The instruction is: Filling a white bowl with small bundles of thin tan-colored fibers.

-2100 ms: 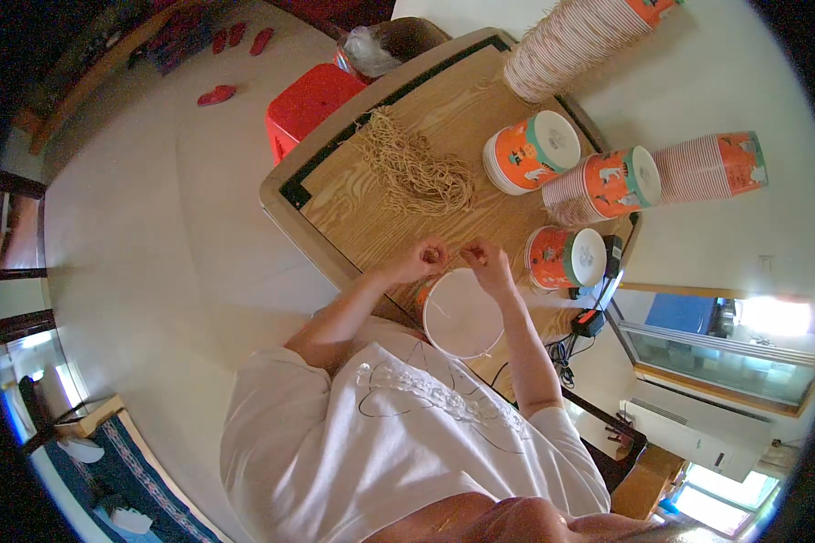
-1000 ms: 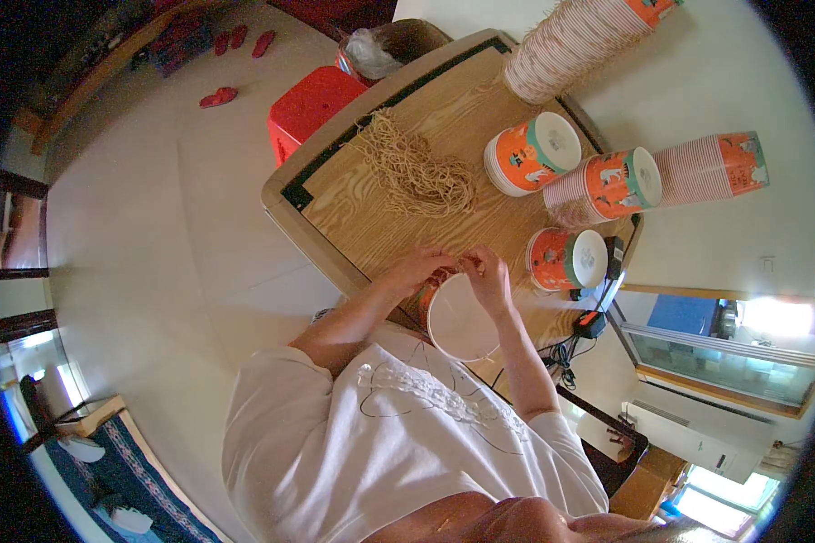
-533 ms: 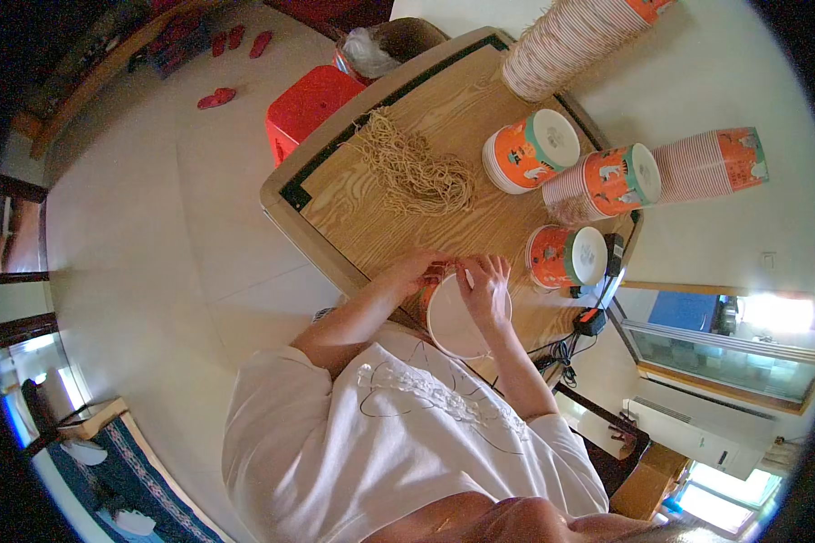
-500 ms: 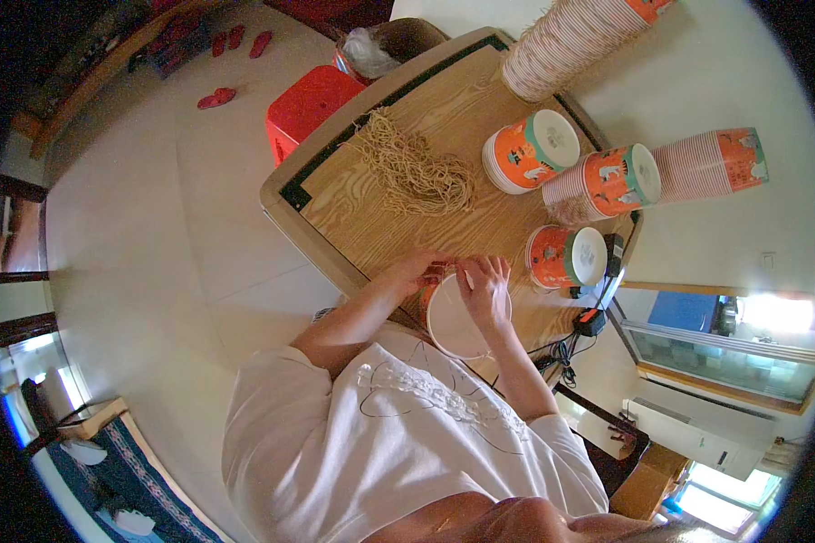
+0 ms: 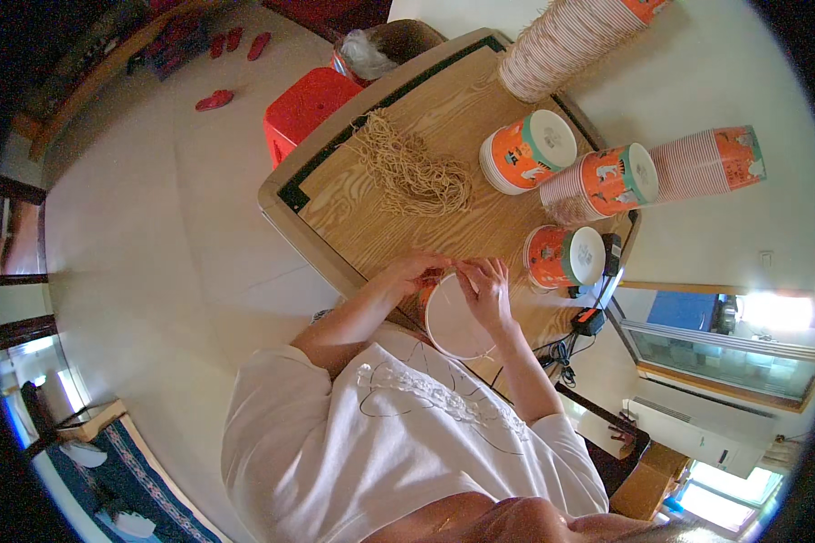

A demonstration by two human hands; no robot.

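1. the white-mouthed paper tub (image 5: 462, 328) sits just below the middle of the frame, at the near edge of the desk (image 5: 330, 217), directly below your fingers in the picture and between your forearms.
2. your right hand (image 5: 487, 284) is nearer its middle: it overlaps the upper right of the mouth, while your left hand (image 5: 418, 267) is at the upper left of the rim.
3. your fingertips meet above the upper rim, the fingers bent and narrowly bunched; whether anything thin is pinched between them, you cannot tell from this view.
4. the tub shows no clear long axis: its mouth, turned up toward you, looks close to round, and its lower edge comes near your white shirt (image 5: 407, 421).
5. it looks plain and pale inside with a thin white rim; a strip of orange outer wall shows at its left, and your right hand hides part of the mouth.
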